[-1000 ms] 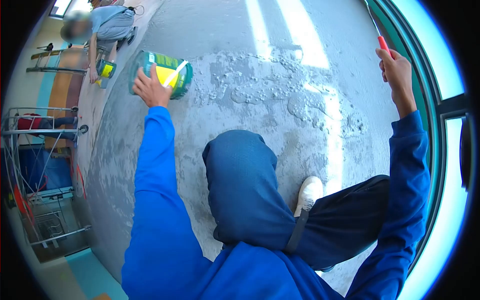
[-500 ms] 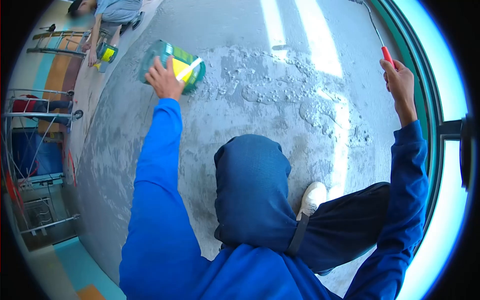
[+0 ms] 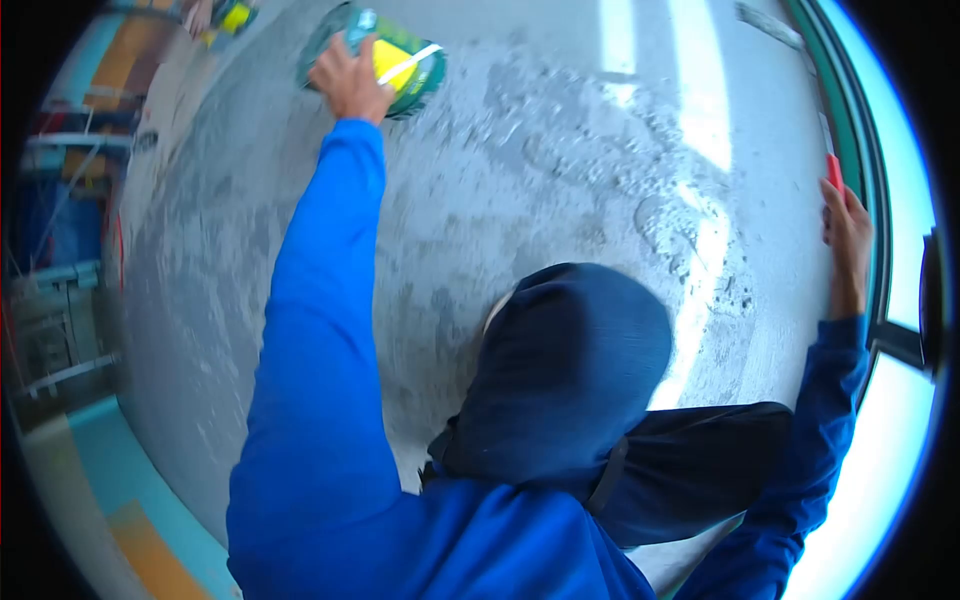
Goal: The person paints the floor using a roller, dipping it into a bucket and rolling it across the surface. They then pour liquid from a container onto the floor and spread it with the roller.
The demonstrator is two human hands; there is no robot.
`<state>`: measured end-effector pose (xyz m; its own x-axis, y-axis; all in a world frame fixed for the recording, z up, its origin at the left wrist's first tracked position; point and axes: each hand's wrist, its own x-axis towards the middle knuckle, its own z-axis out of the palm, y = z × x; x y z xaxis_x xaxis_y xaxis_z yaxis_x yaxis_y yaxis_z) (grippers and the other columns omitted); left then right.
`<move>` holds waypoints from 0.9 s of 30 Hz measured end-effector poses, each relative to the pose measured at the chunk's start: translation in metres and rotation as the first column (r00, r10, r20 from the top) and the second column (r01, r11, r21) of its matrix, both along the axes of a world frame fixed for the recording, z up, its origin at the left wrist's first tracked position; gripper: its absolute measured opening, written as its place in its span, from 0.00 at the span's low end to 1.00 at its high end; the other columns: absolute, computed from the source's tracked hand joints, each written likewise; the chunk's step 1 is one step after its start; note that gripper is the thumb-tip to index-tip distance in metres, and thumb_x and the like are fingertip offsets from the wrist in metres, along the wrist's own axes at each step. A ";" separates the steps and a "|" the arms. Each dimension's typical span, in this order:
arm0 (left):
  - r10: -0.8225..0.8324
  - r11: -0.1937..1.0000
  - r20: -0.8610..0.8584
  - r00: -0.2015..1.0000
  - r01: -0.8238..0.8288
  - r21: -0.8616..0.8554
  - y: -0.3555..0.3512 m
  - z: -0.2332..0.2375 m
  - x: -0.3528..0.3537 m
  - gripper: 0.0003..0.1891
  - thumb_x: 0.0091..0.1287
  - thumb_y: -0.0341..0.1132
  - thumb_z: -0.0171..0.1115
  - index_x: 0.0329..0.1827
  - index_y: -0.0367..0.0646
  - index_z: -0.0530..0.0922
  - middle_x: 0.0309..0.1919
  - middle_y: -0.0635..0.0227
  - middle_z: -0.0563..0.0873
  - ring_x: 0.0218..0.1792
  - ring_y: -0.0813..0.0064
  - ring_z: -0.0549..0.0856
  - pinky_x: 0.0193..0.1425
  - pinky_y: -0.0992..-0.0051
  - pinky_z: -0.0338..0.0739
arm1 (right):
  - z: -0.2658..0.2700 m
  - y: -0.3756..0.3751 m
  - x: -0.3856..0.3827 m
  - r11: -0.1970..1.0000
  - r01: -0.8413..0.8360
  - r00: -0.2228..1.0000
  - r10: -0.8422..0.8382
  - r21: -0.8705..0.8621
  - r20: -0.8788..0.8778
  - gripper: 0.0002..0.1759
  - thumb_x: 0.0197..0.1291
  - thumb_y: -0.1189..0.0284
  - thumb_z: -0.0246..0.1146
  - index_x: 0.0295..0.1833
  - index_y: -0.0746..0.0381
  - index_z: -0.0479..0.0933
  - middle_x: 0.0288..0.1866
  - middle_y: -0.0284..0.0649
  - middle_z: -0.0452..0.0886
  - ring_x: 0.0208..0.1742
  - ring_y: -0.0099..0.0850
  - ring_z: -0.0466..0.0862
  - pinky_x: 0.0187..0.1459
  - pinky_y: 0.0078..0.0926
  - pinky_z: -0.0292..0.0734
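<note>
My left hand (image 3: 352, 82) grips the side of a green bucket (image 3: 415, 92) with a yellow label and a pale handle strip, tipped on its side at the top of the view. Beside the bucket's right-hand end, wet lumpy grey coating (image 3: 600, 150) spreads over the grey floor (image 3: 440, 290). My right hand (image 3: 850, 240), at the far right, is closed round the red handle (image 3: 834, 170) of a paint roller. Its grey roller head (image 3: 768, 24) lies against the floor at the top right, near the green edge.
A green-edged window frame (image 3: 880, 190) runs along the right. At the top left a co-worker's hand (image 3: 198, 18) is beside another green and yellow bucket (image 3: 237, 17). Blurred metal racks (image 3: 75, 140) stand on the left. My bent knee (image 3: 580, 350) fills the lower middle.
The bucket and my left hand have shifted up and slightly right in view. My right hand with the roller sits lower, and the roller head has come into sight. My knee has swung right.
</note>
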<state>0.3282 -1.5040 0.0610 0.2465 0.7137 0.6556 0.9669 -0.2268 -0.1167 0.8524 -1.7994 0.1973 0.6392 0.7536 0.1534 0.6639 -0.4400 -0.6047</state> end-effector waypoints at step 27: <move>0.532 0.830 0.799 -0.281 0.362 -0.425 -0.040 -0.170 -0.301 0.26 0.61 0.35 0.64 0.62 0.40 0.70 0.51 0.59 0.80 0.51 0.54 0.82 0.51 0.54 0.79 | -0.004 0.000 0.014 0.992 0.102 0.881 -0.058 0.069 -0.469 0.11 0.66 0.64 0.62 0.32 0.57 0.73 0.22 0.25 0.68 0.16 0.10 0.62 0.20 0.12 0.57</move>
